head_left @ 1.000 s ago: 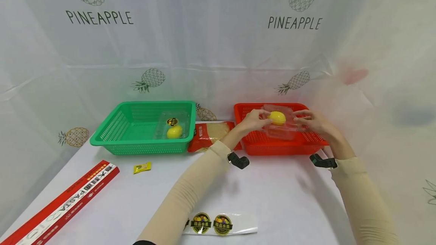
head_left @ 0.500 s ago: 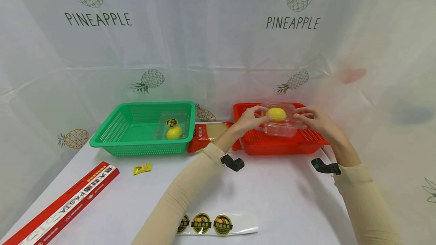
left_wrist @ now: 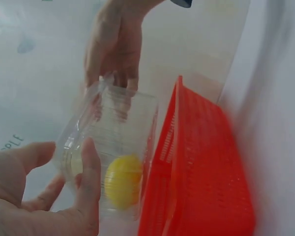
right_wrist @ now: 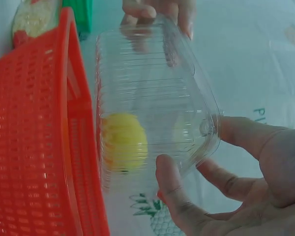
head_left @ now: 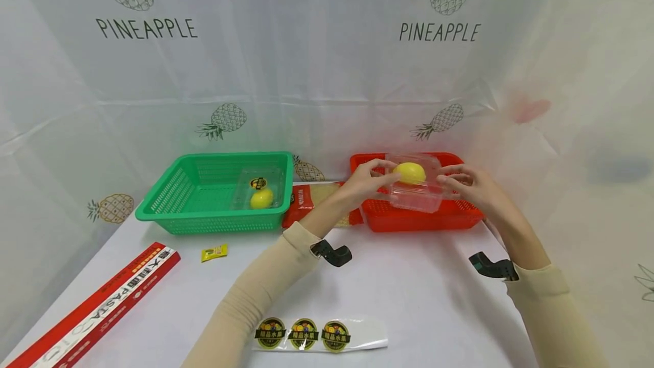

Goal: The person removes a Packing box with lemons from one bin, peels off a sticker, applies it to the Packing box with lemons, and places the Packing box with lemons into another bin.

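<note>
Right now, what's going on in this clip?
A person holds a clear plastic clamshell box between both hands, the left hand on one end and the right hand on the other, above the red basket. A yellow lemon sits inside the box. A second boxed lemon with a sticker lies in the green basket. A strip of stickers lies on the table near the person.

Beige sleeves, black wrist mounts
</note>
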Tool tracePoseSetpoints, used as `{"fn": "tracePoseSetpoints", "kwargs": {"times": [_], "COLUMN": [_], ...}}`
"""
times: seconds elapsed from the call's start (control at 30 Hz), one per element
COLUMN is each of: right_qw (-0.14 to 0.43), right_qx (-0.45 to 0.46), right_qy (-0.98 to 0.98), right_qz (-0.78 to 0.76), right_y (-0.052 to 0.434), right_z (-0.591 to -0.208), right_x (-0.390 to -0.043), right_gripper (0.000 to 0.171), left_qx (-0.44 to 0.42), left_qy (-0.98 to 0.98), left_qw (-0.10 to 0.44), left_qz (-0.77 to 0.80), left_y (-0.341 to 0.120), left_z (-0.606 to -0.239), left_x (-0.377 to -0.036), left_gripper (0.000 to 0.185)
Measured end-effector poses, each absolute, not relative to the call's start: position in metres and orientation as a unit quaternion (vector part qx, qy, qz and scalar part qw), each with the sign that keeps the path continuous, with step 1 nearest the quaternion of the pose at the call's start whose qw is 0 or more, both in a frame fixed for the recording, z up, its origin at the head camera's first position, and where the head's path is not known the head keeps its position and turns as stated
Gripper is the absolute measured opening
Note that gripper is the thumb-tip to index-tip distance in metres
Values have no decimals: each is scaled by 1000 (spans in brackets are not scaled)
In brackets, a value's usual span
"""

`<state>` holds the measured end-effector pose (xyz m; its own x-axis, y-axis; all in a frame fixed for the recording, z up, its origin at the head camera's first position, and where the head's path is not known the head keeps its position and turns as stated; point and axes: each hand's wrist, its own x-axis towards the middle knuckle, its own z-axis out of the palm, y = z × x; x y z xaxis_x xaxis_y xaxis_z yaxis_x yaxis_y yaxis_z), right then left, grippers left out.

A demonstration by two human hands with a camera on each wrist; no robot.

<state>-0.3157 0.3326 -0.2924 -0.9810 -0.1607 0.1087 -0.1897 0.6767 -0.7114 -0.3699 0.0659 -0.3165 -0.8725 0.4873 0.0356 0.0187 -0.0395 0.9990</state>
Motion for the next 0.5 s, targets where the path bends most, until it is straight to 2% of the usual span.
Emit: {"fn": "tracePoseSetpoints", "kwargs": {"times": [0.27,0.5], "right_qw": [2,6], "right_qx": [82,96], "right_qy": [-919,-903], "right_qz": [386,419], "right_y": [323,317], "right_z": [-289,-296], "right_x": [-296,-287], "right_gripper": [60,58], "left_qx": [178,134], "left_qy": [638,601], "left_qw": [200,214], "left_qz": [722,759], "left_y": [57,50], "left_z": [-328,-336], "left_x": [-353,-341], "left_gripper": [52,38]}}
